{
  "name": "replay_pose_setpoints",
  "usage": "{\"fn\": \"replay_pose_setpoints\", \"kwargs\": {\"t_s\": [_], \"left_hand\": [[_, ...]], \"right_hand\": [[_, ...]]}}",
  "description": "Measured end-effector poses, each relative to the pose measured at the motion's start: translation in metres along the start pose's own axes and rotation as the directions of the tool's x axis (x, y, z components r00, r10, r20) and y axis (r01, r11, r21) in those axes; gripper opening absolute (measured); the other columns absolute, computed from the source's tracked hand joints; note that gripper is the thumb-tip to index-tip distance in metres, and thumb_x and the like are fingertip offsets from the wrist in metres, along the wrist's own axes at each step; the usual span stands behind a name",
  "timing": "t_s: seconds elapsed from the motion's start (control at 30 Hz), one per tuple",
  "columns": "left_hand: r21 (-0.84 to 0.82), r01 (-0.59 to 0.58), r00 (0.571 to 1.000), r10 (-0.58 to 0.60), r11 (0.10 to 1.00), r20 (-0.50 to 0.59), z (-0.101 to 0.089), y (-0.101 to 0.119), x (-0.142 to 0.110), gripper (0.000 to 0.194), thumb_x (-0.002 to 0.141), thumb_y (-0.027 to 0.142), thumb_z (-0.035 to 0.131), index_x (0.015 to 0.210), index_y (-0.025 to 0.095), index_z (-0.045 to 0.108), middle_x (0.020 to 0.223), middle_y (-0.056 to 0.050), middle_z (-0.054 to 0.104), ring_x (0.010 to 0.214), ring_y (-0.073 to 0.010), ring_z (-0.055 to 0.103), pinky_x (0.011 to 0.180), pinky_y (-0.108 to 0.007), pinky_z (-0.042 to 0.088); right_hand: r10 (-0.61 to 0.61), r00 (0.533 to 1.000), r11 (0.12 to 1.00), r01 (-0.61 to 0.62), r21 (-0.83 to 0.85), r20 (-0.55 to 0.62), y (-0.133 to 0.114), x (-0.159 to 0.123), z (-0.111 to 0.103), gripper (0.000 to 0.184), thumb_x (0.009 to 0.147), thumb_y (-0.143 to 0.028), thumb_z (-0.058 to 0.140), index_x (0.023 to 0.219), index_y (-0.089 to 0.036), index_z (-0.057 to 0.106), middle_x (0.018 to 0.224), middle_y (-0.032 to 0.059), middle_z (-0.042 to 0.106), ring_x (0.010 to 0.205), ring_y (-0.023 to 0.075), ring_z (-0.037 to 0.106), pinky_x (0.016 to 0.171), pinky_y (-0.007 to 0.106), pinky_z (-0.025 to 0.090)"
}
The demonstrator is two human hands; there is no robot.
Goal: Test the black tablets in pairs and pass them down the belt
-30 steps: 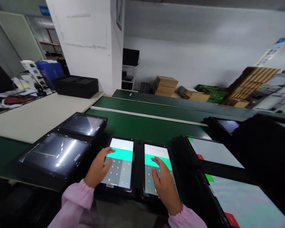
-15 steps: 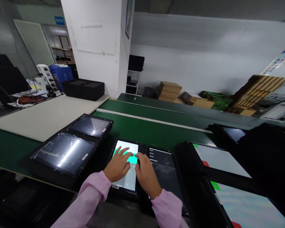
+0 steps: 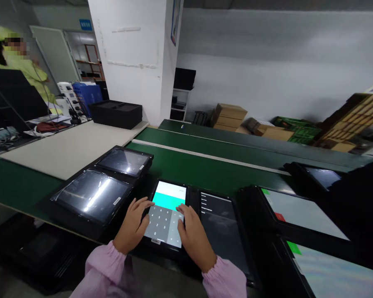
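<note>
A tablet point(image 3: 161, 225) showing a calculator screen with a teal band lies in front of me in a black tray. My left hand point(image 3: 133, 225) is over its left edge, fingers apart and holding nothing. My right hand point(image 3: 194, 234) hovers at its right side, fingertips by the upper keys, also holding nothing; whether they touch the glass I cannot tell. To the right lies a second tablet point(image 3: 220, 231) with a dark screen and a short white text list at its top.
Two dark-screened tablets, a near one point(image 3: 91, 194) and a far one point(image 3: 122, 161), lie left. Lit tablets point(image 3: 301, 211) with green and red corners lie right. Behind run the green bench point(image 3: 186, 159) and a pale strip. A black foam box point(image 3: 116, 114) stands back left. A person point(image 3: 21, 62) in yellow stands beyond.
My left hand has drawn back left off the middle of the screen, uncovering the number keys. My right hand stays near the right edge. The view has shifted left, bringing a person into sight.
</note>
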State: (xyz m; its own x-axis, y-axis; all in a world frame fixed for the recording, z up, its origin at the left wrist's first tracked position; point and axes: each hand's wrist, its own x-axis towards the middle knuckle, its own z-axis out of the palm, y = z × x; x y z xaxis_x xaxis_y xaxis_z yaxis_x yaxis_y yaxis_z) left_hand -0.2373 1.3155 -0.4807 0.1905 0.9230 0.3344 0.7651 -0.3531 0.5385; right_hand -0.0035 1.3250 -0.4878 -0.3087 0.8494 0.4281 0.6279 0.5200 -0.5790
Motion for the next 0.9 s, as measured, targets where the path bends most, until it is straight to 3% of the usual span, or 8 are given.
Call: {"fn": "replay_pose_setpoints", "kwargs": {"t_s": [0.2, 0.27, 0.37, 0.47, 0.6, 0.73, 0.83, 0.9], "left_hand": [[0.021, -0.012, 1.000, 0.012, 1.000, -0.007, 0.003, 0.000, -0.007, 0.044, 0.090, 0.015, 0.039, 0.131, 0.022, 0.054, 0.130, -0.008, 0.061, 0.136, -0.0245, 0.041, 0.120, -0.055, 0.018], [0.002, -0.013, 1.000, 0.013, 1.000, 0.023, 0.002, 0.002, -0.005, 0.043, 0.090, 0.016, 0.041, 0.131, 0.023, 0.055, 0.130, -0.007, 0.061, 0.136, -0.0250, 0.042, 0.120, -0.054, 0.018], [-0.112, 0.037, 0.997, -0.028, 0.993, 0.078, 0.001, -0.001, -0.004, 0.040, 0.092, 0.021, 0.042, 0.129, 0.024, 0.057, 0.133, -0.007, 0.060, 0.136, -0.0247, 0.042, 0.118, -0.049, 0.027], [-0.327, 0.120, 0.990, -0.138, 0.937, -0.034, 0.007, -0.014, -0.006, 0.037, 0.095, 0.027, 0.039, 0.127, 0.022, 0.057, 0.137, -0.009, 0.057, 0.137, -0.0244, 0.042, 0.116, -0.046, 0.032], [-0.590, 0.233, 0.910, -0.387, 0.773, -0.148, 0.028, -0.040, -0.008, 0.038, 0.094, 0.035, 0.041, 0.125, 0.019, 0.056, 0.130, -0.012, 0.061, 0.125, -0.0248, 0.055, 0.110, -0.045, 0.039], [-0.627, 0.329, 0.855, -0.504, 0.706, -0.119, 0.044, -0.054, -0.011, 0.042, 0.091, 0.043, 0.047, 0.124, 0.019, 0.056, 0.128, -0.013, 0.063, 0.117, -0.0256, 0.061, 0.105, -0.045, 0.044], [-0.635, 0.331, 0.860, -0.500, 0.698, -0.101, 0.045, -0.052, -0.013, 0.041, 0.091, 0.043, 0.047, 0.123, 0.019, 0.058, 0.126, -0.013, 0.065, 0.119, -0.0261, 0.060, 0.107, -0.046, 0.042], [-0.633, 0.332, 0.862, -0.498, 0.700, -0.098, 0.042, -0.050, -0.012, 0.041, 0.091, 0.043, 0.047, 0.122, 0.018, 0.058, 0.125, -0.013, 0.066, 0.120, -0.0262, 0.059, 0.108, -0.046, 0.041]], "right_hand": [[-0.106, 0.991, 0.994, 0.108, -0.021, 0.080, -0.029, 0.009, 0.029, 0.039, 0.087, -0.007, 0.042, 0.123, -0.015, 0.053, 0.122, 0.0136, 0.062, 0.121, 0.0293, 0.054, 0.109, 0.055, 0.040], [-0.108, 0.992, 0.993, 0.110, -0.035, 0.059, -0.025, 0.009, 0.030, 0.037, 0.087, -0.007, 0.041, 0.121, -0.015, 0.054, 0.120, 0.0132, 0.063, 0.122, 0.0293, 0.053, 0.109, 0.056, 0.040], [-0.011, 0.999, 0.998, 0.008, -0.063, -0.052, -0.008, 0.010, 0.022, 0.035, 0.090, -0.010, 0.038, 0.121, -0.015, 0.054, 0.117, 0.0133, 0.064, 0.118, 0.0284, 0.055, 0.110, 0.057, 0.038], [0.076, 0.993, 0.988, -0.087, -0.125, -0.090, 0.006, 0.012, 0.016, 0.035, 0.090, -0.010, 0.036, 0.118, -0.012, 0.055, 0.112, 0.0156, 0.065, 0.113, 0.0300, 0.057, 0.109, 0.060, 0.037], [0.035, 0.998, 0.992, -0.041, -0.122, -0.050, 0.007, 0.017, 0.019, 0.036, 0.090, -0.010, 0.037, 0.121, -0.013, 0.054, 0.119, 0.0161, 0.063, 0.119, 0.0292, 0.055, 0.110, 0.056, 0.038], [0.057, 0.996, 0.987, -0.065, -0.144, -0.062, 0.005, 0.017, 0.018, 0.034, 0.089, -0.009, 0.037, 0.117, -0.014, 0.056, 0.112, 0.0147, 0.065, 0.113, 0.0284, 0.058, 0.111, 0.057, 0.036], [0.108, 0.989, 0.979, -0.123, -0.161, -0.099, 0.006, 0.015, 0.016, 0.033, 0.090, -0.010, 0.036, 0.116, -0.013, 0.057, 0.108, 0.0149, 0.065, 0.110, 0.0287, 0.058, 0.110, 0.056, 0.037], [0.087, 0.994, 0.986, -0.095, -0.140, -0.063, 0.004, 0.015, 0.016, 0.033, 0.090, -0.011, 0.037, 0.117, -0.013, 0.057, 0.111, 0.0158, 0.064, 0.112, 0.0290, 0.058, 0.107, 0.054, 0.042]]}}
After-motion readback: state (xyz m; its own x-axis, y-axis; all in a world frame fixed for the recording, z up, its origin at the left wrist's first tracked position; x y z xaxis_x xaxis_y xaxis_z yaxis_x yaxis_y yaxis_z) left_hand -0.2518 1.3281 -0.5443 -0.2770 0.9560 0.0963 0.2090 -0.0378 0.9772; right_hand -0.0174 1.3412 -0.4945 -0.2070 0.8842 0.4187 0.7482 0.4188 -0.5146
